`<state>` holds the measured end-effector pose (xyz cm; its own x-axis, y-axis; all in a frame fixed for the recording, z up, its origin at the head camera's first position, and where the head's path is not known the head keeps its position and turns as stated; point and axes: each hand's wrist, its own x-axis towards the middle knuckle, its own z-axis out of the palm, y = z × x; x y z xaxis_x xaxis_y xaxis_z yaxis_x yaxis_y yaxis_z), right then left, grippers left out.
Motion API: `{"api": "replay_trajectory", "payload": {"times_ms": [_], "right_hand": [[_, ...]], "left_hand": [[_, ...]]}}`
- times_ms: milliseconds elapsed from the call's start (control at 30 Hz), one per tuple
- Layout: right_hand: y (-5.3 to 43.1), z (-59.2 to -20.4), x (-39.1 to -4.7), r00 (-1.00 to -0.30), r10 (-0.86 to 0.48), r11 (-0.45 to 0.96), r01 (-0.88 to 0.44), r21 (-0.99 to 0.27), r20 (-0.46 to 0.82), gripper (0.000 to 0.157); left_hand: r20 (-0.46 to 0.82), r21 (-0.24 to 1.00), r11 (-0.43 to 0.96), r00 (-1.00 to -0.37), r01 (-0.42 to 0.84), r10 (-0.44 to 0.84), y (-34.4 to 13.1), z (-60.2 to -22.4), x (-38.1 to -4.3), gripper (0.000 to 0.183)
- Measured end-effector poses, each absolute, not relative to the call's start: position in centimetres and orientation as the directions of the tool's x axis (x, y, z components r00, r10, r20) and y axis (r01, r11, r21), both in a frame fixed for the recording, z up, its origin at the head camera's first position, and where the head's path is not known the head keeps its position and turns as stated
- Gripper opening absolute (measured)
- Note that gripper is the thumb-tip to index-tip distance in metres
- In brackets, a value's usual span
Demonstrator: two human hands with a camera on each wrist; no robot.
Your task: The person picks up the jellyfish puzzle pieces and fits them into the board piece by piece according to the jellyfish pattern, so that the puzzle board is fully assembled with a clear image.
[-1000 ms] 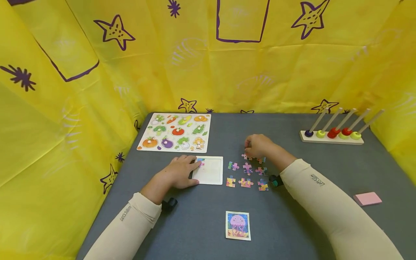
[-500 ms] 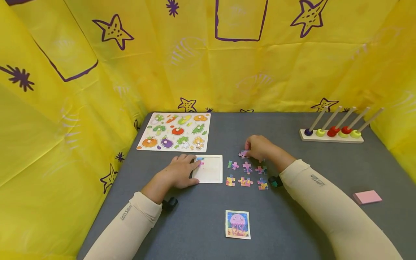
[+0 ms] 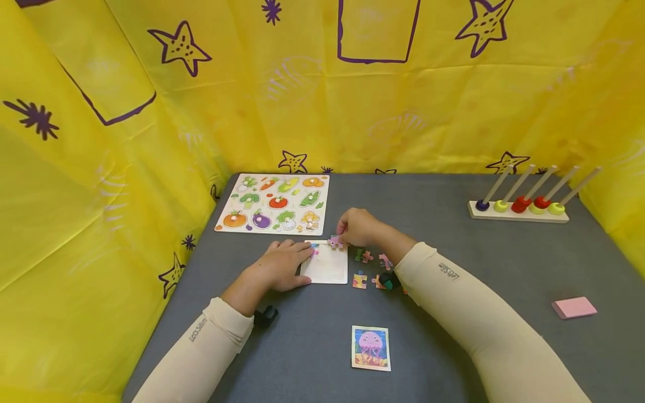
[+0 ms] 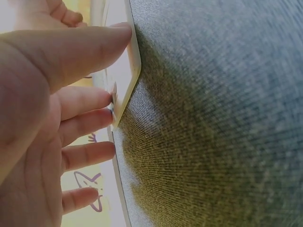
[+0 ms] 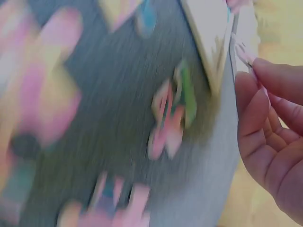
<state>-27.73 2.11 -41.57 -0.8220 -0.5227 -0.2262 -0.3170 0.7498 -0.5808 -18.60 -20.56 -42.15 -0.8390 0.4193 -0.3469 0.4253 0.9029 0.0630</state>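
A white puzzle tray (image 3: 326, 270) lies mid-table with a blue-and-pink piece (image 3: 314, 251) in its upper left corner. My left hand (image 3: 283, 266) rests on the tray's left side, fingers straight; the left wrist view shows the thumb (image 4: 102, 47) lying on its rim. Between thumb and fingers, my right hand (image 3: 361, 228) pinches a pink puzzle piece (image 3: 335, 242) over the tray's upper right corner. That piece appears edge-on in the right wrist view. Several loose puzzle pieces (image 3: 360, 281) lie right of the tray, some hidden under my right arm.
A jellyfish picture card (image 3: 370, 348) lies nearer me. Behind the tray is a vegetable peg board (image 3: 272, 204). A bead stacker with upright rods (image 3: 519, 210) stands at the back right, and a pink block (image 3: 574, 308) sits at the right. A yellow curtain (image 3: 373, 117) hangs behind the table.
My right hand has picked up the pink piece from the back row of loose pieces and moved left with it, over the tray. The left hand has stayed in place.
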Motion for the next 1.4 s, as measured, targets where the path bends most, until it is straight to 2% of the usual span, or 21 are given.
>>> {"api": "replay_trajectory", "payload": {"times_ms": [133,400,667,900,1100,1400], "right_hand": [[0.3,-41.9,-27.5,-0.807,-0.527,0.751,-0.297,-0.590,-0.266,0.006],[-1.6,-42.2,-27.0,-0.806,-0.536,0.795,-0.383,-0.470,-0.250,0.015],[-1.5,-42.2,-27.1,-0.853,-0.479,0.846,-0.386,-0.367,-0.207,0.014],[-1.1,-42.9,-27.2,-0.856,-0.481,0.842,-0.392,-0.371,-0.188,0.017],[1.4,-42.7,-27.3,-0.865,-0.480,0.829,-0.394,-0.397,-0.144,0.014],[9.5,-41.5,-27.9,-0.898,-0.408,0.865,-0.321,-0.386,-0.166,0.011]], "left_hand": [[-0.326,0.078,0.900,-0.842,0.429,0.429,-20.5,-42.2,-18.7,0.078],[-0.318,0.045,0.904,-0.852,0.425,0.416,-20.2,-42.2,-18.9,0.077],[-0.343,0.010,0.909,-0.853,0.416,0.394,-19.6,-42.0,-19.0,0.073],[-0.317,-0.036,0.901,-0.860,0.433,0.401,-19.1,-42.0,-19.1,0.071],[-0.282,-0.057,0.888,-0.860,0.457,0.424,-18.7,-42.2,-19.1,0.068],[-0.211,-0.006,0.857,-0.838,0.515,0.503,-18.1,-42.4,-19.2,0.068]]}}
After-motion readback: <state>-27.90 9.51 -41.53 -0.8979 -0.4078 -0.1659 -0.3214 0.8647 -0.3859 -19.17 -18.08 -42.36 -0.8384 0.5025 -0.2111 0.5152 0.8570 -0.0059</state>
